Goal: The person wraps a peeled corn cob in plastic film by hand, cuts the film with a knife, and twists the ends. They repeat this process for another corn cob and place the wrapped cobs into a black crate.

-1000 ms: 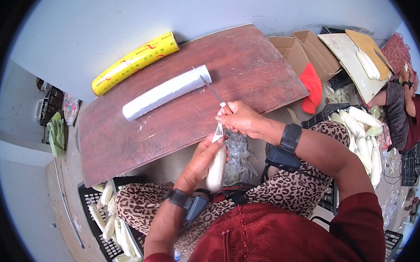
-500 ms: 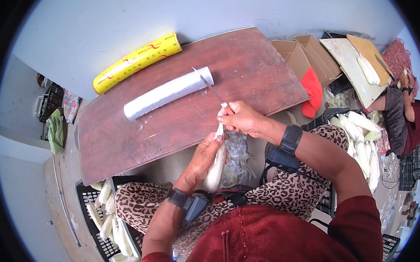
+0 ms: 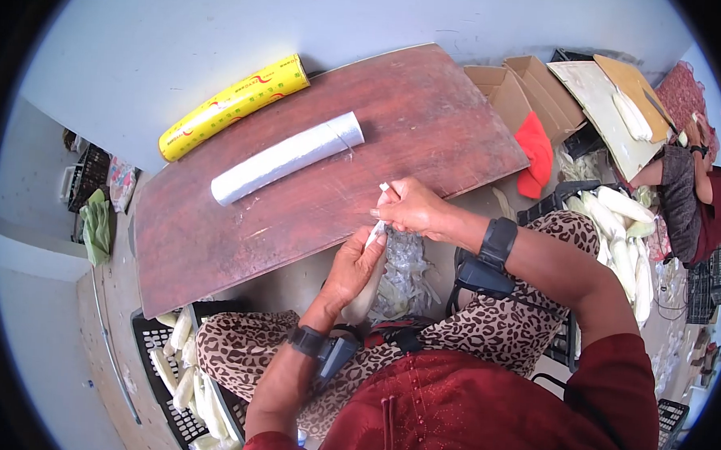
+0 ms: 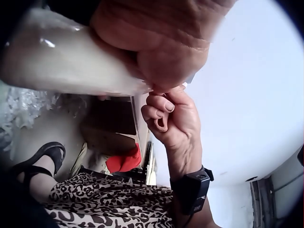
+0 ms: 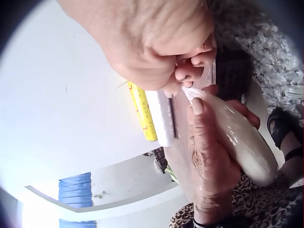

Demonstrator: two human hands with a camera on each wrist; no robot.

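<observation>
My left hand (image 3: 354, 266) grips a long pale vegetable (image 5: 244, 142) wrapped in clear film, thumb lying along its upper end. Twisted film (image 5: 191, 93) gathers at that end, where my right hand (image 3: 416, 208) meets the left with its fingers curled. A knife (image 3: 384, 187) is in the right hand; its white collar shows above the fingers, while the blade is barely visible. In the left wrist view, the wrapped vegetable (image 4: 71, 61) spans the upper left, and the right hand (image 4: 173, 118) is curled at its end.
A white film roll (image 3: 287, 159) and a yellow printed roll (image 3: 235, 107) lie on the reddish table (image 3: 429, 123). Pale vegetables fill a black crate (image 3: 157, 377) at left; more are heaped (image 3: 618, 228) at right. Cardboard boxes, a red cloth (image 3: 534, 156) and another person (image 3: 704, 192) are also at right.
Both hands have drawn closer together over the film end. The vegetable's lower end has swung slightly left, and the knife blade, plain before, now hardly shows.
</observation>
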